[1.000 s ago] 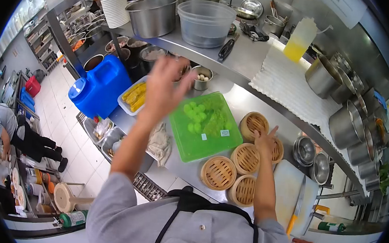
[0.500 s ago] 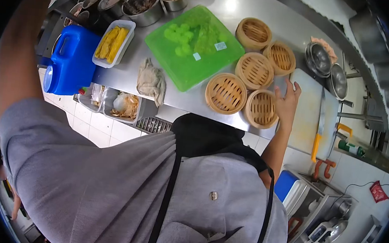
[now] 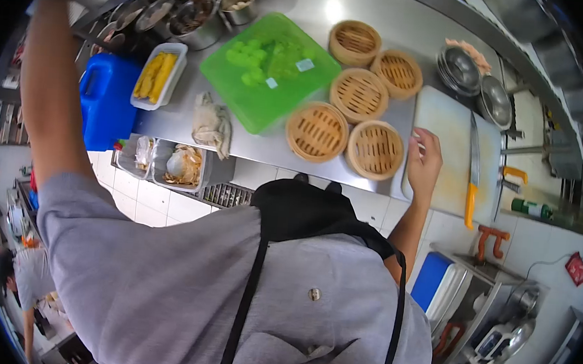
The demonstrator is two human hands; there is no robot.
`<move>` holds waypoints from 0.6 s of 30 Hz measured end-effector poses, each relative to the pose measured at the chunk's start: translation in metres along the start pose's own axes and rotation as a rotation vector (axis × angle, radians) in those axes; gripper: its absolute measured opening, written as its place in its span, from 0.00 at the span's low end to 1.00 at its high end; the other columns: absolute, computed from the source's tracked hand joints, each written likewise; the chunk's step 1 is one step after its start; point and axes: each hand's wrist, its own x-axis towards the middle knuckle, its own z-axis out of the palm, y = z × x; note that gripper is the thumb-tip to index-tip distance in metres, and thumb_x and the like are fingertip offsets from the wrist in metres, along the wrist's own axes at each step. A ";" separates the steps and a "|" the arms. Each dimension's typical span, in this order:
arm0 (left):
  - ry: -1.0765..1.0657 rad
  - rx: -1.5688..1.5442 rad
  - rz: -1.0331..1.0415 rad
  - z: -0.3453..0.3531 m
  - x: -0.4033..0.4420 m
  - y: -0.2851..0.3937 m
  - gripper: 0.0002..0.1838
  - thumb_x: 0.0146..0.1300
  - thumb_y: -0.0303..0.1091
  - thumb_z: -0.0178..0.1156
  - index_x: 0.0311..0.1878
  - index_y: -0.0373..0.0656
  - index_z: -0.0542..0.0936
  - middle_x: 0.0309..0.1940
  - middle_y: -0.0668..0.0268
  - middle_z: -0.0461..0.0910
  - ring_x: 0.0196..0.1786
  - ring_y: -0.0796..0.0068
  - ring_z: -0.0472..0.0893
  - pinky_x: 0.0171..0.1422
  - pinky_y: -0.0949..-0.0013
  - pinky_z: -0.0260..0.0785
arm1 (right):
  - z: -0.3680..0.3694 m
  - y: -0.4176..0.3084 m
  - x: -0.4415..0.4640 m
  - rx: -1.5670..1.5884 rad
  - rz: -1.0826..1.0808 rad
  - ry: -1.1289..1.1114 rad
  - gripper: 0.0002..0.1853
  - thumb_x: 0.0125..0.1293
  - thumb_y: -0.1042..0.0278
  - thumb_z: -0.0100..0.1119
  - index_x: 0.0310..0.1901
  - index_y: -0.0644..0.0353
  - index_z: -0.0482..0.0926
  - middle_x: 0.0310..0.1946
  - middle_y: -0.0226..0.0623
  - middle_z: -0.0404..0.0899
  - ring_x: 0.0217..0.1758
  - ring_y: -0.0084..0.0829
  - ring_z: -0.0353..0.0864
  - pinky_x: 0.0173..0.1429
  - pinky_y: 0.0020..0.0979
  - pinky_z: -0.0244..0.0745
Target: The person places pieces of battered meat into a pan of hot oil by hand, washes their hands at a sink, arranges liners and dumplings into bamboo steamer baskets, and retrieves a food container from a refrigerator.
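Observation:
My right hand (image 3: 424, 161) hovers over the left edge of a white cutting board (image 3: 448, 143), its fingers loosely curled with nothing visible in them. Left of it are several round bamboo steamers with slatted tops; the nearest steamer (image 3: 375, 149) sits just beside the hand, apart from it. My left arm (image 3: 56, 88) reaches up to the top left, and the hand at its end lies beyond the view's edge. A green translucent lid or tray (image 3: 277, 99) with green contents showing through rests on the steel counter (image 3: 253, 150).
A knife with a yellow handle (image 3: 470, 203) lies on the board. Metal bowls (image 3: 459, 68) stand behind. Leftward are a cloth (image 3: 212, 124), a white tub of yellow food (image 3: 156, 79), a blue jug (image 3: 109, 103) and several metal pots. Another person (image 3: 30, 271) is at lower left.
My right hand has lowered slightly and its spread fingers have curled in. My left arm has swung further up. The whole view has shifted, moving the counter items a little leftward.

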 end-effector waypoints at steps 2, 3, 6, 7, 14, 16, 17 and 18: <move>0.355 -0.367 0.074 -0.035 -0.029 0.022 0.22 0.62 0.34 0.59 0.58 0.35 0.77 0.54 0.47 0.78 0.52 0.53 0.79 0.60 0.57 0.70 | -0.007 -0.013 -0.008 0.031 -0.011 0.043 0.11 0.65 0.76 0.57 0.49 0.65 0.80 0.45 0.42 0.80 0.41 0.33 0.81 0.45 0.30 0.78; 0.467 -0.582 0.097 -0.044 -0.050 0.033 0.22 0.63 0.32 0.58 0.59 0.35 0.76 0.55 0.47 0.77 0.53 0.52 0.79 0.61 0.57 0.70 | -0.005 -0.016 -0.011 0.107 0.001 0.024 0.11 0.65 0.77 0.57 0.48 0.66 0.80 0.44 0.42 0.80 0.39 0.31 0.81 0.44 0.29 0.78; 0.188 -1.028 -0.428 -0.010 -0.163 0.065 0.19 0.61 0.33 0.62 0.53 0.33 0.77 0.52 0.52 0.79 0.51 0.58 0.80 0.58 0.61 0.71 | 0.019 -0.051 -0.013 0.423 -0.026 -0.167 0.12 0.65 0.77 0.59 0.50 0.67 0.78 0.43 0.39 0.81 0.35 0.28 0.81 0.43 0.27 0.77; -0.107 -0.988 -0.844 0.022 -0.219 0.078 0.17 0.59 0.36 0.67 0.43 0.30 0.80 0.45 0.57 0.82 0.45 0.66 0.82 0.52 0.64 0.72 | 0.028 -0.073 -0.011 0.611 0.009 -0.328 0.16 0.64 0.76 0.61 0.53 0.67 0.76 0.44 0.39 0.81 0.39 0.27 0.81 0.45 0.26 0.77; -0.378 -1.843 -1.448 0.188 -0.338 0.261 0.23 0.60 0.27 0.68 0.55 0.25 0.75 0.46 0.54 0.83 0.45 0.69 0.84 0.54 0.65 0.78 | 0.112 -0.053 -0.006 0.794 0.335 -0.665 0.20 0.61 0.79 0.64 0.54 0.62 0.71 0.46 0.35 0.78 0.48 0.25 0.78 0.53 0.30 0.76; -0.349 -1.848 -1.489 0.202 -0.353 0.260 0.23 0.60 0.26 0.68 0.55 0.25 0.74 0.46 0.54 0.83 0.45 0.68 0.84 0.54 0.65 0.78 | 0.107 -0.041 0.003 0.881 0.477 -0.544 0.19 0.63 0.78 0.63 0.54 0.62 0.71 0.46 0.36 0.78 0.48 0.26 0.78 0.53 0.30 0.76; -0.326 -1.830 -1.517 0.206 -0.358 0.257 0.23 0.60 0.26 0.68 0.55 0.25 0.74 0.46 0.53 0.83 0.46 0.67 0.84 0.54 0.65 0.78 | 0.108 -0.038 0.011 0.986 0.609 -0.412 0.17 0.65 0.76 0.61 0.54 0.62 0.70 0.46 0.36 0.78 0.48 0.26 0.79 0.53 0.31 0.76; -0.280 -1.813 -1.529 0.206 -0.357 0.257 0.22 0.60 0.25 0.67 0.54 0.24 0.74 0.46 0.53 0.83 0.45 0.66 0.85 0.53 0.65 0.78 | 0.117 -0.029 0.022 0.843 0.483 -0.232 0.14 0.70 0.70 0.57 0.54 0.61 0.70 0.47 0.38 0.78 0.46 0.29 0.79 0.52 0.31 0.77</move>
